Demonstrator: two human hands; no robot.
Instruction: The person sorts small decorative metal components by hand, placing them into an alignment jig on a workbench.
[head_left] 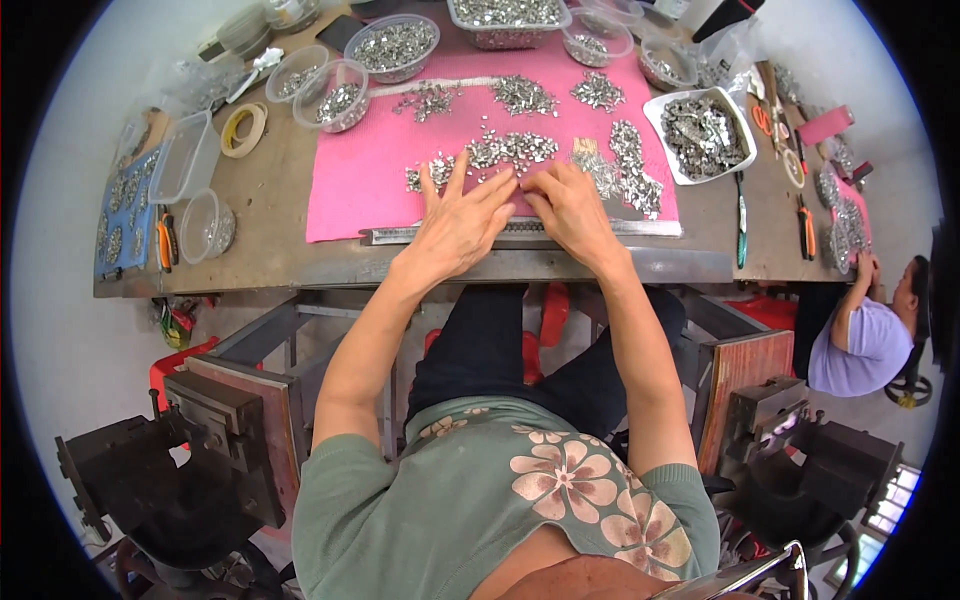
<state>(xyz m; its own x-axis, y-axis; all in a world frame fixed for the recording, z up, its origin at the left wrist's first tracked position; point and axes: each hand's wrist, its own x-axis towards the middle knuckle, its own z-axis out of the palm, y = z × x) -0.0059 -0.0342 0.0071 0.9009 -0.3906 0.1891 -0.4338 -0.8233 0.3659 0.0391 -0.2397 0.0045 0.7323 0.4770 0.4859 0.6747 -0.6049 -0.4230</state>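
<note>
My left hand rests with spread fingers on the pink mat, its fingertips at the near edge of a loose pile of small silvery metal pieces. Close beside it, my right hand has its fingers bent and drawn together; anything between them is too small to make out. Below both hands a long metal strip with a dark toothed row lies along the mat's front edge. Right of my right hand are a heap of thin silvery pieces and a longer heap of metal pieces.
Plastic tubs of metal pieces line the back. A white tray of parts stands right, near pliers. Left are a tape roll, a clear box and more pliers. A co-worker sits at far right.
</note>
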